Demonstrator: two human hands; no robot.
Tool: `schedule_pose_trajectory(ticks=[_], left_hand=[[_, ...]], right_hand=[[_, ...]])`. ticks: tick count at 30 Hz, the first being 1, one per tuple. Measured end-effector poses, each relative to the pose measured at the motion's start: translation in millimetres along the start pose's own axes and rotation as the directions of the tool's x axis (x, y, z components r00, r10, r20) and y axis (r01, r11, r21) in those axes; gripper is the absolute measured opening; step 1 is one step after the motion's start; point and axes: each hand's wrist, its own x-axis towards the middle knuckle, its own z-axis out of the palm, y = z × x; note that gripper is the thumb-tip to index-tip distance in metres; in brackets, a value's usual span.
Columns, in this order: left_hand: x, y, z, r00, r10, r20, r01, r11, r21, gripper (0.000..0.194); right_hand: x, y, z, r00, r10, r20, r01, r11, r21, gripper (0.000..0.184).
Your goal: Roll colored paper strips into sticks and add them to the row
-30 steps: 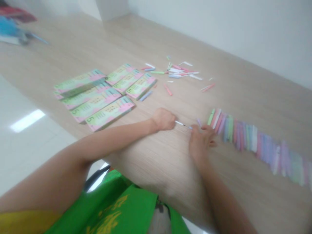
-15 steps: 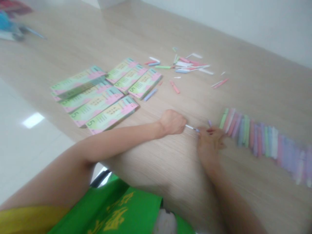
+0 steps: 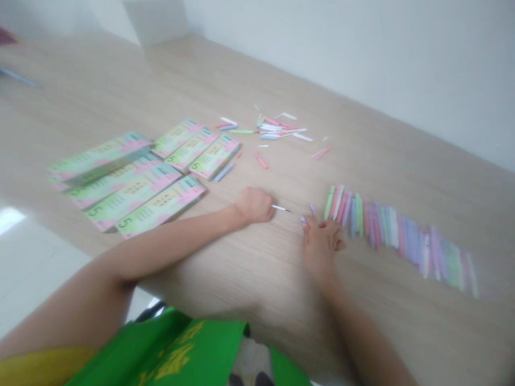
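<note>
My left hand (image 3: 253, 205) rests as a fist on the wooden table (image 3: 225, 268) and grips a thin white pen refill (image 3: 280, 208) that sticks out to the right. My right hand (image 3: 319, 244) lies just right of the refill's tip with its fingers curled round a small purple cap (image 3: 313, 209). Right beside that hand begins a long row of pastel pens (image 3: 398, 236), laid side by side and running to the right. The picture is blurred by motion.
Several green and pink flat boxes (image 3: 132, 182) marked with a 5 lie to the left. Loose pastel pens, caps and white refills (image 3: 273, 128) are scattered behind them. A white wall (image 3: 362, 59) borders the table's far side. A green garment (image 3: 181, 348) fills the bottom.
The refill's tip was at my right hand's fingers; now a small gap separates them. The camera has shifted, so everything sits a little further left in view.
</note>
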Motion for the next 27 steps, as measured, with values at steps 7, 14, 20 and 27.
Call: schedule_pose_trajectory(ticks=[7, 14, 20, 27], left_hand=[[6, -36, 5.0, 0.975, 0.047, -0.217, -0.116, 0.941, -0.318, 0.03], [11, -42, 11.3, 0.944, 0.004, -0.33, -0.183, 0.838, -0.514, 0.025], [10, -38, 13.6, 0.934, 0.079, -0.347, -0.203, 0.919, -0.337, 0.025], [2, -35, 11.1, 0.905, -0.23, -0.358, 0.122, 0.947, -0.298, 0.034]], right_hand=[[20, 15, -2, 0.954, 0.28, 0.11, -0.295, 0.806, 0.513, 0.034], [15, -3, 3, 0.8, 0.502, 0.329, -0.525, 0.322, 0.788, 0.034], [24, -13, 28, 0.881, 0.459, 0.116, -0.387, 0.558, 0.734, 0.032], [44, -40, 63, 0.98, 0.196, -0.032, -0.153, 0.845, 0.512, 0.023]])
